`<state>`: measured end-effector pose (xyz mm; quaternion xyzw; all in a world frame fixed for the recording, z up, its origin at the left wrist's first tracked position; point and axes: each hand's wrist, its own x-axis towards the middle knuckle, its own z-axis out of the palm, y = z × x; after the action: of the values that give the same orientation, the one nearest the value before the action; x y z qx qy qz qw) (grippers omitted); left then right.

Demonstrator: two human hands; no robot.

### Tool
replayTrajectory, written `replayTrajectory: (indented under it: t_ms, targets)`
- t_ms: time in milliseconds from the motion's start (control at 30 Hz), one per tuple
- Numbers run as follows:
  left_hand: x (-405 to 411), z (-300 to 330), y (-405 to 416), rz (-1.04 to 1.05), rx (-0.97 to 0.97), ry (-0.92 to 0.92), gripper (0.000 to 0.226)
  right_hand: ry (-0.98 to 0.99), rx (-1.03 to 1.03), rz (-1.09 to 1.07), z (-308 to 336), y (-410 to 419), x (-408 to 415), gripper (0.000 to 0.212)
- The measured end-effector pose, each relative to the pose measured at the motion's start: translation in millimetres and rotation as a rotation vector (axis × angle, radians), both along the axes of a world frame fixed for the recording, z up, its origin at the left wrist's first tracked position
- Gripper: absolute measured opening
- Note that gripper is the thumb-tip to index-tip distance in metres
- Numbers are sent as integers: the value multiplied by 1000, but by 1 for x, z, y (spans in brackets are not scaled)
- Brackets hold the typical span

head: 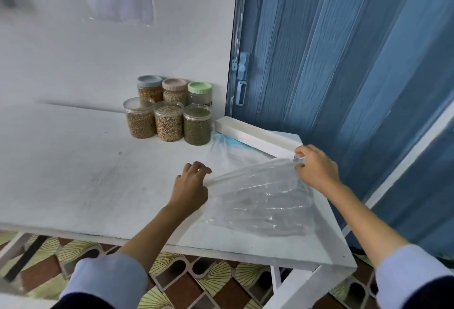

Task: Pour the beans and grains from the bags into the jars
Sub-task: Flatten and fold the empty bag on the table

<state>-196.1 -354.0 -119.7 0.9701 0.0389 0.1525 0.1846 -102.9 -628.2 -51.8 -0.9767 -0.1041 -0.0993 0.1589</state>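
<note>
Table (73, 173): bag (260, 200) between hands

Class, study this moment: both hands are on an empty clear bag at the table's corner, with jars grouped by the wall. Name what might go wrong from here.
1. The clear bag lies close to the table edge; held only by the right hand and left hand, it may slip off.
2. The three front jars appear lidless and full; a sweeping bag or arm might tip them.
3. The white box sits near the right hand and might be knocked.

Green-lidded jar (199, 95): dark label marks, unreadable.
</note>
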Motion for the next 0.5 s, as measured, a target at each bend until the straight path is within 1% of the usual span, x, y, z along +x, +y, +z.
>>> replayTrajectory:
  t_ms: [67, 133, 200, 233, 267, 300, 333, 367, 400, 467, 500]
  targets:
    - [-1, -3, 2, 57, -26, 26, 45, 39, 91, -5, -1, -8, 4, 33]
    - [-6, -7, 3, 210, -154, 54, 49, 134, 199, 4, -1, -13, 1, 43]
    - [-14, -10, 2, 393, -290, 97, 68, 151, 265, -26, -3, -18, -9, 53]
    - [-19, -12, 0, 429, -327, 132, 78, 142, 275, -51, -6, -21, -15, 56]
    - [-24, -12, -4, 420, -378, 158, 85, 130, 278, -71, -10, -23, -21, 59]
    - [-30, -12, -8, 365, -456, 152, 87, 125, 290, -73, -13, -26, -26, 65]
    - [-34, -10, -14, 286, -555, 114, 82, 135, 348, -48, -15, -27, -30, 70]
    - [-38, -8, -20, 198, -637, 55, 73, 159, 450, -6, -16, -28, -33, 71]
    - [-39, -6, -24, 110, -695, -9, 61, 188, 575, 46, -16, -27, -35, 65]
    - [-35, -10, -28, -3, -683, -91, 31, 193, 748, 147, -13, -25, -38, 35]
    - [-31, -13, -28, -24, -631, -103, 22, 172, 769, 177, -14, -25, -39, 23]
